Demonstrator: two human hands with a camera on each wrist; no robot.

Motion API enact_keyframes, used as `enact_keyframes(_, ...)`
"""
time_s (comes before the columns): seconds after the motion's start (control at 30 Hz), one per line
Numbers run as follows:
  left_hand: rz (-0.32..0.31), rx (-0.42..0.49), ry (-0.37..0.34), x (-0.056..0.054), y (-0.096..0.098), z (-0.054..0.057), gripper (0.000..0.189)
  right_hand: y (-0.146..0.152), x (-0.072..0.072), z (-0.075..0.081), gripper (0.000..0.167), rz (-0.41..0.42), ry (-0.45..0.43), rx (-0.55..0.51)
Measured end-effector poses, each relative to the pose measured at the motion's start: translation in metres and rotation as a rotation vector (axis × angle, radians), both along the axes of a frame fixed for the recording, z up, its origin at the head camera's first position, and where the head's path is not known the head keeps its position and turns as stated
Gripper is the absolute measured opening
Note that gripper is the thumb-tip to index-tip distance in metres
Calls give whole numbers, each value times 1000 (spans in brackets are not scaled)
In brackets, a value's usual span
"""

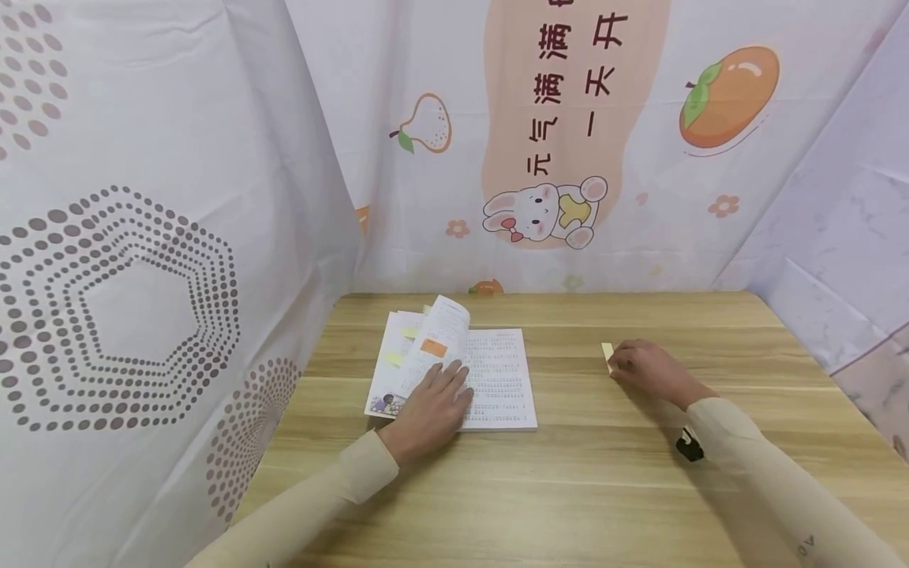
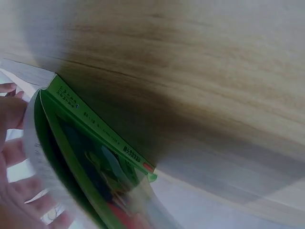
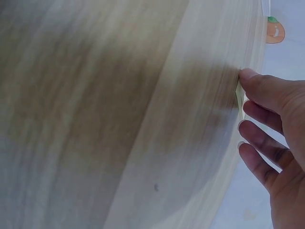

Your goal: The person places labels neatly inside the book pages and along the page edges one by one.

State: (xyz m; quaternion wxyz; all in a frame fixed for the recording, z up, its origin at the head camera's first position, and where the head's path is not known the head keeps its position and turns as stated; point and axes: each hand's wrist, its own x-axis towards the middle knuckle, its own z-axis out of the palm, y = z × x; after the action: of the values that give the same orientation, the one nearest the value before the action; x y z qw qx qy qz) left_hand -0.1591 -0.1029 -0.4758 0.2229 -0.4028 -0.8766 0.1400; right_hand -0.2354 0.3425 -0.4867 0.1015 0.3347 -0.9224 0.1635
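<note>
An open book (image 1: 497, 379) lies on the wooden table, its left-side pages lifted and curving. Yellow sticky tabs (image 1: 394, 359) and an orange sticky note (image 1: 434, 348) mark those pages. My left hand (image 1: 432, 406) rests on the book near the fold, fingers extended over the paper. From the left wrist, the green spine (image 2: 95, 124) and cover show beside the fingers. To the right of the book, my right hand (image 1: 649, 367) pinches a small yellow sticky note (image 1: 607, 351) at the tabletop. The right wrist view has its thumb on the sticky note's edge (image 3: 239, 98).
The wooden table (image 1: 568, 489) ends at a printed white curtain (image 1: 426, 221) behind, with more cloth (image 1: 142, 315) along the left side. A small black object (image 1: 689, 446) shows beside the right sleeve.
</note>
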Motion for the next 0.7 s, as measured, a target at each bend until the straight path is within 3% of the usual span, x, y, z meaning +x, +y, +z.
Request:
enact_keyframes(0.17, -65, 46, 26, -2, 4, 1, 27, -1, 2, 2, 14, -16, -22, 11)
enact_keyframes(0.33, -119, 1, 39, -3, 7, 1, 27, 0, 0, 0, 15, -22, -19, 6)
enact_keyframes(0.57, -30, -182, 35, 1, 8, 4, 25, -2, 3, -1, 15, -28, -5, -7)
enact_keyframes(0.7, 3, -196, 34, 3, 6, 4, 19, -1, 4, 1, 12, -26, -10, 4)
